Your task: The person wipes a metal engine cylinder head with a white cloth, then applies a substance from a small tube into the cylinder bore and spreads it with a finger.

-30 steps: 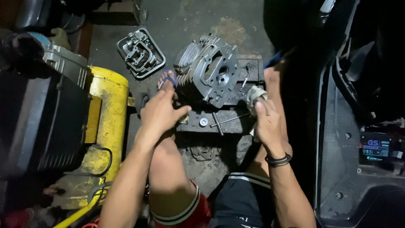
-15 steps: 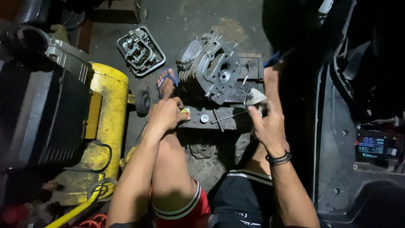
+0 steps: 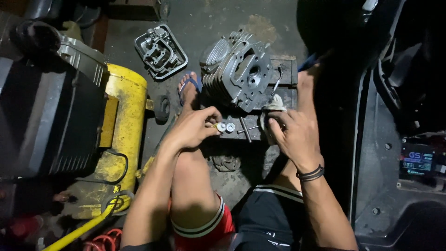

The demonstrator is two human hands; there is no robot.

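A grey finned engine cylinder head [image 3: 239, 69] rests on a dark wooden block [image 3: 283, 93] on the floor. My left hand [image 3: 193, 128] pinches a small round metal part [image 3: 219, 126] beside another small round part [image 3: 230, 127] on the block's near edge. My right hand [image 3: 295, 135] clutches a whitish rag [image 3: 272, 109] just right of the head. Two thin metal valves [image 3: 246, 129] lie crossed on the block between my hands.
A metal engine cover [image 3: 161, 50] lies on the concrete at the back. A yellow tank [image 3: 118, 139] and a black machine [image 3: 44, 107] stand at left, a yellow hose [image 3: 83, 227] below. A dark vehicle body [image 3: 399, 139] fills the right. My sandalled foot [image 3: 188, 88] is by the head.
My left hand has dropped from the cylinder head's side to the block's near edge and now pinches a small round part. The right hand stays on the rag.
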